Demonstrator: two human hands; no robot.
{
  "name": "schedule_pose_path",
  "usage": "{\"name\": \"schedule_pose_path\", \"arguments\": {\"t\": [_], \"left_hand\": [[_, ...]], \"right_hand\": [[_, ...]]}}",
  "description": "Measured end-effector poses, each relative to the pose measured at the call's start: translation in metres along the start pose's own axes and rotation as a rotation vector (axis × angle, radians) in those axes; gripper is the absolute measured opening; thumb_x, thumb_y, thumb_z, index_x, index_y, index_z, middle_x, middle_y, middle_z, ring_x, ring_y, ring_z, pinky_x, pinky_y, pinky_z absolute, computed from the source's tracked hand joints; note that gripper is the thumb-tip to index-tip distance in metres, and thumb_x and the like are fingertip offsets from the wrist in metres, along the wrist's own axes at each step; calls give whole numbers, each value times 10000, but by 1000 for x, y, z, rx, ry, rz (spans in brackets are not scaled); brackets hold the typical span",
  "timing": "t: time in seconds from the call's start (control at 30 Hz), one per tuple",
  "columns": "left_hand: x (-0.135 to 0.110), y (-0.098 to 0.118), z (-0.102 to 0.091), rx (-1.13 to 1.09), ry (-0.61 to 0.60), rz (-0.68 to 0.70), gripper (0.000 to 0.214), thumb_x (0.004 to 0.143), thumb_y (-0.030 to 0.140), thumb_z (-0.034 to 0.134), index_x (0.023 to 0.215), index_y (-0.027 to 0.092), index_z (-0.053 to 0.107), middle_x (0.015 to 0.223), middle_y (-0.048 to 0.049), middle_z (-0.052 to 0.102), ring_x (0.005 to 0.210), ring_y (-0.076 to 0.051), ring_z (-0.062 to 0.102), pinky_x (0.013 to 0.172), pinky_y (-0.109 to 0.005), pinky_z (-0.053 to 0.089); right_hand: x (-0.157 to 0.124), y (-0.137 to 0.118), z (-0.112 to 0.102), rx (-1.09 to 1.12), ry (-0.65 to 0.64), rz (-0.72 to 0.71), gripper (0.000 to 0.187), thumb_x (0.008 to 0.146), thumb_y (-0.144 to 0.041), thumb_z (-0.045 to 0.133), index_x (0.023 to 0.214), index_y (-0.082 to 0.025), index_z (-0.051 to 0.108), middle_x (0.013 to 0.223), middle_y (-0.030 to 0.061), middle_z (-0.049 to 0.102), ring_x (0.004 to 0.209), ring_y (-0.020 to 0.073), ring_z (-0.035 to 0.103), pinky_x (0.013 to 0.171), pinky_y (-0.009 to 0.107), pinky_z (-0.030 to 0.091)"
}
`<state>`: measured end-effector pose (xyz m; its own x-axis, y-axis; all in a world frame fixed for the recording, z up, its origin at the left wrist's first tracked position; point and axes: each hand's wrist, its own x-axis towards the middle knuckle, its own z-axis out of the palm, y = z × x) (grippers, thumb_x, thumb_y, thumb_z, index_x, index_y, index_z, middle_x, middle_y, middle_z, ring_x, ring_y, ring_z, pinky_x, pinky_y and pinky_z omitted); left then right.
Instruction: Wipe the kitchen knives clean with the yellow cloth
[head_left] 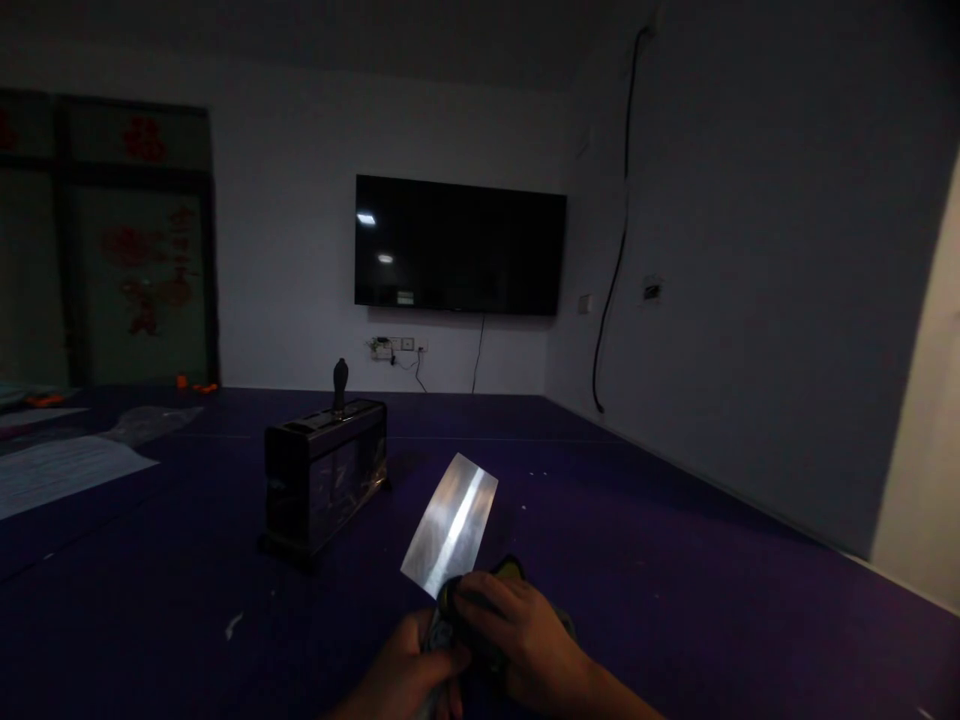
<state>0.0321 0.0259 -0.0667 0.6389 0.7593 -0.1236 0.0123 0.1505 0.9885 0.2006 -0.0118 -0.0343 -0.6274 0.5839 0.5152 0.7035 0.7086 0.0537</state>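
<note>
A cleaver [451, 525] with a broad, shiny rectangular blade points up and away from me, tilted to the right. My left hand [416, 660] is closed around its handle. My right hand [525, 630] is closed at the base of the blade, on a dark object [511, 568] with a yellow-green part. Fingers hide most of that object, so its kind is unclear. To the left, apart from both hands, stands a dark knife block [326, 485] with clear sides. A black knife handle [340, 383] sticks up out of its top.
The blue-purple surface [637, 560] reaches to the walls. White sheets [67, 470] and clear plastic [154, 423] lie at the left, with small orange things [199, 386] behind. A white scrap [233, 626] lies nearer me. A television [461, 245] hangs on the far wall.
</note>
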Motion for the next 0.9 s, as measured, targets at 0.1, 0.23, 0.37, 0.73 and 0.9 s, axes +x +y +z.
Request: {"name": "schedule_pose_path", "arguments": {"t": [0.1, 0.23, 0.37, 0.73, 0.9], "left_hand": [[1, -2, -1, 32, 29, -19, 591, 582, 549, 669, 949, 133, 465, 407, 50, 500, 326, -98, 427, 366, -193, 278], [0, -2, -2, 75, 17, -15, 627, 528, 611, 652, 902, 141, 475, 404, 37, 514, 329, -93, 422, 360, -192, 267], [1, -4, -1, 95, 29, -21, 684, 512, 613, 656, 950, 123, 467, 403, 34, 515, 331, -99, 424, 356, -195, 260], [6, -13, -6, 18, 13, 31, 683, 476, 604, 703, 921, 141, 473, 470, 44, 526, 382, -95, 447, 401, -207, 316], [8, -15, -5, 28, 8, -2, 627, 506, 520, 718, 932, 138, 459, 496, 51, 508, 387, -92, 448, 400, -209, 321]], "right_hand": [[0, -1, -2, -9, -8, 15, 536, 675, -98, 479, 1205, -176, 480, 1173, 114, 545, 965, 217, 563, 774, 316, 475], [0, 1, 3, -26, 34, 55, 534, 646, -85, 472, 1172, -172, 504, 1182, 125, 542, 946, 226, 569, 750, 332, 474], [-1, 4, 8, -31, 109, 111, 538, 622, -106, 487, 1156, -169, 518, 1192, 139, 531, 967, 244, 559, 761, 357, 461], [-2, -1, 1, -79, 192, 100, 331, 833, -256, 424, 1134, -183, 540, 1145, 119, 576, 942, 222, 584, 760, 343, 489], [0, 6, 16, -169, 344, 102, 370, 796, -88, 363, 1097, -166, 563, 1068, 103, 633, 920, 182, 610, 760, 309, 511]]}}
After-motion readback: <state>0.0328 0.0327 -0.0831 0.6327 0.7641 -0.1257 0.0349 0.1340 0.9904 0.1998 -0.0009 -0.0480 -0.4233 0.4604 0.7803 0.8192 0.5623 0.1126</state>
